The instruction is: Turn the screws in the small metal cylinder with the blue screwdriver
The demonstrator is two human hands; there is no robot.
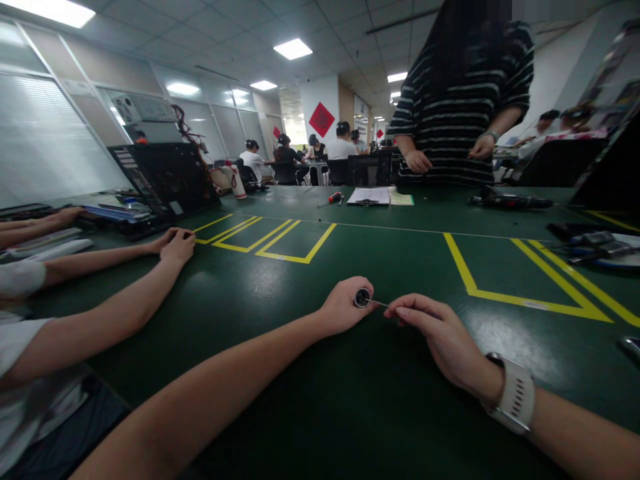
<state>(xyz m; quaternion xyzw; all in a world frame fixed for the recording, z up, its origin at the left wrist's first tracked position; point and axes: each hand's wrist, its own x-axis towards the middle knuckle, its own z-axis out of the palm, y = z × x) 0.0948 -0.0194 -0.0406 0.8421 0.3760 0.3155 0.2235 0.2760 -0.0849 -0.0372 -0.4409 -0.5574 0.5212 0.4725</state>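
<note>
My left hand (345,305) is wrapped round a small dark cylindrical part (361,297), its round open end facing me with a light rim. A thin metal rod (379,303) reaches from that opening to the fingertips of my right hand (435,330), which pinch its other end. Inside the cylinder, the rod's tip is too small to make out. Both hands are just above the green table (310,400), near its middle. A pale watch (513,393) is on my right wrist.
Yellow tape outlines (470,285) mark the table. Beyond lie a red screwdriver (331,199), a clipboard with papers (369,196) and a dark tool (515,200). A dark case (165,177) stands left. Co-workers' arms (115,293) rest at the left; a person in stripes (457,107) stands opposite.
</note>
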